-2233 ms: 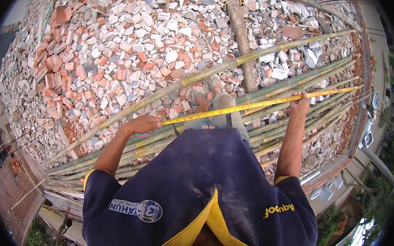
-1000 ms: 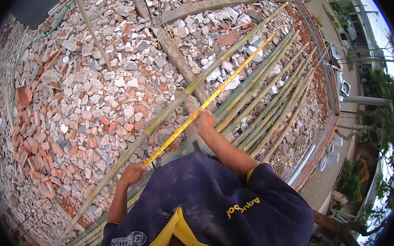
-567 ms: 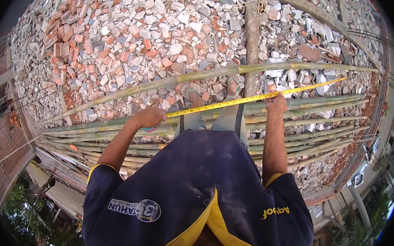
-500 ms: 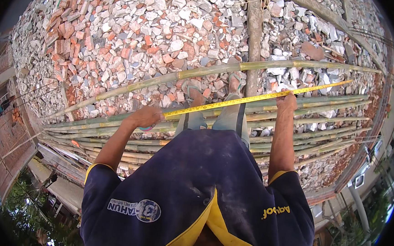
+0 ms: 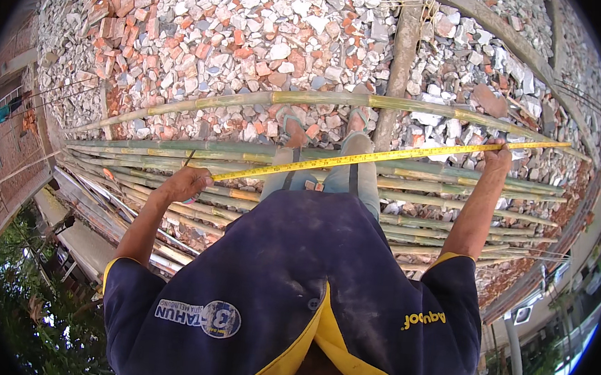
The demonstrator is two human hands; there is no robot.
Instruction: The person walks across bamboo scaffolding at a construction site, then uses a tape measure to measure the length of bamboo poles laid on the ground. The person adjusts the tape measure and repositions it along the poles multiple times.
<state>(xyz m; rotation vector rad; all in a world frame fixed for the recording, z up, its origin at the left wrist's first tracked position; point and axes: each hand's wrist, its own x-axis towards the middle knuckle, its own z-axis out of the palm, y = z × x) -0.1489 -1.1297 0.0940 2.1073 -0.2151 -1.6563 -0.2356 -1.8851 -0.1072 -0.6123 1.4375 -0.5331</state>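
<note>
A yellow tape measure (image 5: 351, 159) stretches across in front of my legs, rising slightly toward the right. Its left part is pinched in my left hand (image 5: 184, 183), where a thin dark strip (image 5: 190, 157) sticks up from the fingers; what this strip is I cannot make out. Farther along, my right hand (image 5: 497, 159) is closed round the tape, and a stretch of yellow blade runs on past it. Something dark shows at those right fingertips, too small to name. Just beyond the tape lies a single long bamboo pole (image 5: 251, 99).
Several more bamboo poles (image 5: 447, 189) lie side by side under the tape and around my legs. Broken brick and stone rubble (image 5: 220, 35) covers the ground. A concrete beam (image 5: 402, 48) runs away from my feet (image 5: 293, 128), and another beam (image 5: 500, 22) slants at far right.
My hands have moved apart, the left one leftward and nearer, the right one rightward. More tape spans between them. The dark strip now shows above my left hand.
</note>
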